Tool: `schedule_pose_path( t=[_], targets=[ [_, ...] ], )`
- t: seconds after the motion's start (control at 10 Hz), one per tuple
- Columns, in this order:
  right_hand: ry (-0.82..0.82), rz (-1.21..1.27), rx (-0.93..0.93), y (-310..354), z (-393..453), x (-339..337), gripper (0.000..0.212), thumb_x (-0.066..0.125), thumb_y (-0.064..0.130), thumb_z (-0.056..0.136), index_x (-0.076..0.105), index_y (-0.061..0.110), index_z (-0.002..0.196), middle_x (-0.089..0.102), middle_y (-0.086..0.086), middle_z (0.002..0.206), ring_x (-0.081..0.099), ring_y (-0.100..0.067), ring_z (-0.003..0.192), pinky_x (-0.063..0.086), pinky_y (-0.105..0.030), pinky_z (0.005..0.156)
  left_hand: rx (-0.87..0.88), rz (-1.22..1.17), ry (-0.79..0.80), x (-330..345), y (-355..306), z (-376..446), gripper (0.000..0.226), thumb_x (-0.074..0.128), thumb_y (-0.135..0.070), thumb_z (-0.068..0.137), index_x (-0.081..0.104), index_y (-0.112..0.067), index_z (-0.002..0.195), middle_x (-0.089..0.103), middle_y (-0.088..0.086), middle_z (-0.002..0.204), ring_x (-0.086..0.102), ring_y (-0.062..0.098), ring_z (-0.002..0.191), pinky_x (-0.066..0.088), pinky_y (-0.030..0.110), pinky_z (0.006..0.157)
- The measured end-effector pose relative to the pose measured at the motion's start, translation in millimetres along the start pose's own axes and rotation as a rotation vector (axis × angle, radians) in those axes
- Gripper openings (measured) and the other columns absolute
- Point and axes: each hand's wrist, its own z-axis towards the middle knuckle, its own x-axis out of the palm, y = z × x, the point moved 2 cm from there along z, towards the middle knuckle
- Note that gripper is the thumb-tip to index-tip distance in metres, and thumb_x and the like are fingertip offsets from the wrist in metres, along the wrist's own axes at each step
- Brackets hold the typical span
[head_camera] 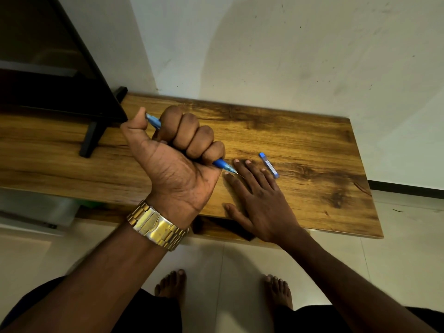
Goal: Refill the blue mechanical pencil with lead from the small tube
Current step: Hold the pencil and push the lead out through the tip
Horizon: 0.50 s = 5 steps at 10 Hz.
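Observation:
My left hand [175, 159] is closed in a fist around the blue mechanical pencil [222, 163], held above the wooden table [300, 140]. The pencil's clear tip with a thin lead points down to the right, just over my right index finger. Its rear end pokes out by my left thumb. My right hand [259, 198] lies flat on the table, palm down, fingers spread, holding nothing. The small lead tube [269, 165], clear with a blue cap, lies on the table just beyond my right fingertips, close to the little finger.
A black monitor or TV [60, 68] on a black stand [92, 138] fills the table's left end. A white wall runs behind the table. The table's front edge is near my wrists, with tiled floor and my bare feet below.

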Motion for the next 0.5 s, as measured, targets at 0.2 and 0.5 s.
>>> schedule_pose_path(
  t=[0.2, 0.5],
  targets=[
    [0.0, 0.031, -0.008, -1.9, 0.3, 2.6, 0.078, 0.019, 0.073, 0.11, 0.018, 0.03, 0.175, 0.006, -0.006, 0.187, 0.002, -0.027, 0.174, 0.015, -0.058, 0.138, -0.059, -0.066, 0.003, -6.9, 2.1, 3.8, 0.054, 0.031, -0.05, 0.102, 0.034, -0.026, 0.054, 0.017, -0.011, 0.056, 0.016, 0.01, 0.046, 0.021, 0.024, 0.042],
    [0.032, 0.325, 0.014, -0.9, 3.9, -16.5, 0.067, 0.047, 0.06, 0.11, 0.041, 0.026, 0.168, 0.031, -0.003, 0.182, 0.023, -0.023, 0.17, 0.021, -0.052, 0.138, -0.11, -0.051, -0.033, -24.7, 5.5, 11.5, 0.06, 0.015, -0.065, 0.105, 0.022, -0.028, 0.058, 0.012, -0.009, 0.053, 0.011, 0.009, 0.045, 0.016, 0.022, 0.044]
  ],
)
